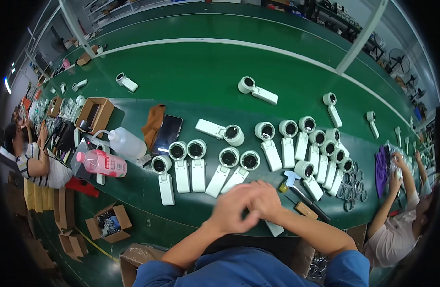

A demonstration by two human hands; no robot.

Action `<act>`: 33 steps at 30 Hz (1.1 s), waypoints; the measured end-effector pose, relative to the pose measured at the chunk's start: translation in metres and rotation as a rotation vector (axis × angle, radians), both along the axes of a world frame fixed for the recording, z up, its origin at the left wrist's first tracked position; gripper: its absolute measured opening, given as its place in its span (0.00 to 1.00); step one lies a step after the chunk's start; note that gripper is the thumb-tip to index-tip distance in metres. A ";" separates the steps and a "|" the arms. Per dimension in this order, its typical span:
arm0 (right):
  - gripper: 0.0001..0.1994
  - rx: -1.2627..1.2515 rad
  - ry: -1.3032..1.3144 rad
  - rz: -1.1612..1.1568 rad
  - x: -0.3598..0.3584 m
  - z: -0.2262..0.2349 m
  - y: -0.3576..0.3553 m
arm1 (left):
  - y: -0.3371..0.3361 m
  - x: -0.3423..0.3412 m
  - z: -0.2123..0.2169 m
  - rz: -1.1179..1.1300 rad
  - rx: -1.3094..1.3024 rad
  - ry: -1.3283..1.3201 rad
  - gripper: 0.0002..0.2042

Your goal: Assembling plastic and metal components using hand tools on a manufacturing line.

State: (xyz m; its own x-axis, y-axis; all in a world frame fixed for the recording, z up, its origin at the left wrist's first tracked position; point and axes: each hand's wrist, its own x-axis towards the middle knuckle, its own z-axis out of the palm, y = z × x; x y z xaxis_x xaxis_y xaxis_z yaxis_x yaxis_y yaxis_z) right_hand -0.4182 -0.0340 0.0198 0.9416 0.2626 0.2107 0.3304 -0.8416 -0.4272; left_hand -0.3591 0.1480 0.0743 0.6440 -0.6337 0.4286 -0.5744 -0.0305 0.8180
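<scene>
My left hand [233, 209] and my right hand [266, 200] meet in front of me at the table's near edge. Both have curled fingers, and the left is blurred by motion. Whatever lies between them is hidden. A white handle end [274, 228] shows below my right wrist; I cannot tell whether it is held. Just beyond the hands are white handheld fans, among them one fan [249, 161] and another fan [228, 158], both without a front grille. To the right lie a light-blue T-shaped piece [291, 178] and a screwdriver with a wooden handle [306, 210].
More fans [320, 138] and dark rings [350, 191] stand right. Left are a phone [168, 135], a brown cloth [154, 122], a white squeeze bottle [127, 142], and a pink bottle [103, 163]. Further fans [258, 91] lie on the green belt. Co-workers sit at both sides.
</scene>
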 end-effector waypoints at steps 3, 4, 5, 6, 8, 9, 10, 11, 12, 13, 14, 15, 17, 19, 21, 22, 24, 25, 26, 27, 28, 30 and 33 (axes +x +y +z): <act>0.13 0.088 -0.029 0.020 0.005 -0.020 0.012 | -0.070 0.008 -0.024 -0.136 -0.020 -0.228 0.19; 0.15 0.098 0.014 -0.059 0.007 -0.027 0.011 | -0.075 0.011 -0.025 -0.134 -0.022 -0.219 0.19; 0.18 0.102 0.057 -0.144 0.006 -0.029 0.010 | -0.078 0.011 -0.026 -0.239 0.141 -0.118 0.19; 0.18 0.097 0.065 -0.150 0.005 -0.030 0.008 | -0.080 0.010 -0.028 -0.347 0.306 -0.017 0.19; 0.16 0.072 0.137 -0.137 0.002 -0.029 0.004 | -0.083 0.009 -0.029 -0.464 0.471 0.084 0.19; 0.15 0.069 0.166 -0.123 0.002 -0.026 0.005 | -0.081 0.009 -0.030 -0.414 0.436 0.074 0.20; 0.14 0.068 0.190 -0.110 0.000 -0.022 0.006 | -0.078 0.009 -0.031 -0.365 0.401 0.060 0.21; 0.13 0.067 0.210 -0.098 -0.002 -0.017 0.007 | -0.075 0.008 -0.031 -0.318 0.368 0.042 0.22; 0.12 0.067 0.227 -0.089 -0.005 -0.011 0.009 | -0.070 0.006 -0.034 -0.322 0.380 0.028 0.22; 0.11 0.060 0.237 -0.074 -0.005 -0.006 0.010 | -0.065 0.005 -0.040 -0.257 0.228 0.015 0.22; 0.10 0.047 0.250 -0.060 -0.007 -0.002 0.008 | -0.062 0.003 -0.047 -0.195 0.069 0.005 0.22; 0.09 0.034 0.257 -0.046 -0.004 0.001 0.004 | -0.061 0.005 -0.048 -0.136 -0.090 -0.012 0.23; 0.08 0.004 0.282 -0.037 0.001 0.002 -0.006 | -0.054 0.002 -0.046 -0.083 -0.099 -0.024 0.23; 0.06 0.293 0.114 -0.292 -0.011 0.013 -0.009 | -0.048 -0.005 -0.042 0.063 -0.102 0.015 0.24; 0.04 0.572 -0.081 -0.597 -0.040 0.022 -0.017 | -0.050 -0.008 -0.051 0.003 0.032 -0.026 0.24; 0.03 0.560 -0.121 -0.663 -0.059 0.023 -0.030 | -0.049 -0.006 -0.056 -0.077 0.161 -0.068 0.24; 0.03 0.330 -0.021 -0.812 -0.105 0.020 -0.054 | -0.049 -0.003 -0.053 -0.168 0.302 -0.107 0.24; 0.03 0.338 -0.019 -0.824 -0.124 0.016 -0.064 | -0.053 0.004 -0.046 -0.196 0.293 -0.147 0.24; 0.06 0.190 -0.061 -0.835 -0.142 0.011 -0.073 | -0.058 0.014 -0.037 -0.219 0.283 -0.189 0.24; 0.10 0.042 -0.098 -0.848 -0.156 0.007 -0.077 | -0.065 0.024 -0.024 -0.247 0.272 -0.231 0.23; 0.10 0.047 -0.101 -0.858 -0.162 0.000 -0.077 | -0.075 0.046 -0.008 -0.264 0.291 -0.247 0.23; 0.15 -0.001 -0.107 -0.927 -0.168 -0.009 -0.072 | -0.115 0.103 0.004 -0.171 0.127 -0.391 0.21; 0.20 -0.037 -0.126 -0.974 -0.186 -0.023 -0.066 | -0.204 0.191 0.042 0.012 0.271 -0.309 0.22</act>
State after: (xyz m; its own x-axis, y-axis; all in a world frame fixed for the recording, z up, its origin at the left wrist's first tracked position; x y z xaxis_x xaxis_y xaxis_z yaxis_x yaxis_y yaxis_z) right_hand -0.6040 -0.0998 -0.0034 0.7208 -0.6087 0.3316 -0.4742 -0.7820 -0.4045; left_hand -0.1681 -0.0557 0.1164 0.5193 -0.7433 0.4217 -0.7900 -0.2293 0.5687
